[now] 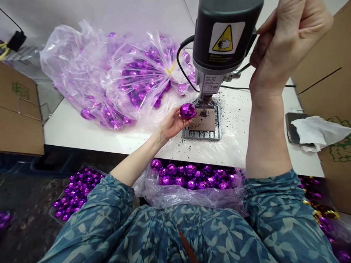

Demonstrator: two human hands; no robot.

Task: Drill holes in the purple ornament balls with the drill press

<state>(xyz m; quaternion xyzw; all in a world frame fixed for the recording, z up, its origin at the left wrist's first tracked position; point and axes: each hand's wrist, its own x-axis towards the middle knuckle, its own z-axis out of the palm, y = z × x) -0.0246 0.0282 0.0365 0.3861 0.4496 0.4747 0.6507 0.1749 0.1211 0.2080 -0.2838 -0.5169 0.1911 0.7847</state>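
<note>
The ball is rounded, glossy purple and covered in flat mirror-like facets, with bright glints across them. Its small narrow tip points to about 3 o'clock, tilted slightly toward 4, and its long axis, barely longer than its width, runs nearly level along that line. It sits at the 10 o'clock edge of the flat brown plate; whether they touch cannot be told. The left hand has its grip pinching the ball from 8 o'clock. The right hand, at 1 o'clock, has its grip curled around the lever of the dark, smooth-cased drill; its fingertips are partly hidden. Under the plate is a slotted metal base, strewn with dark crumbs, on the smooth white surface. At 11 o'clock, 1 crinkled clear plastic bag bulges with purple balls. At 6 o'clock, below the surface's edge, more faceted balls lie in thin plastic.
</note>
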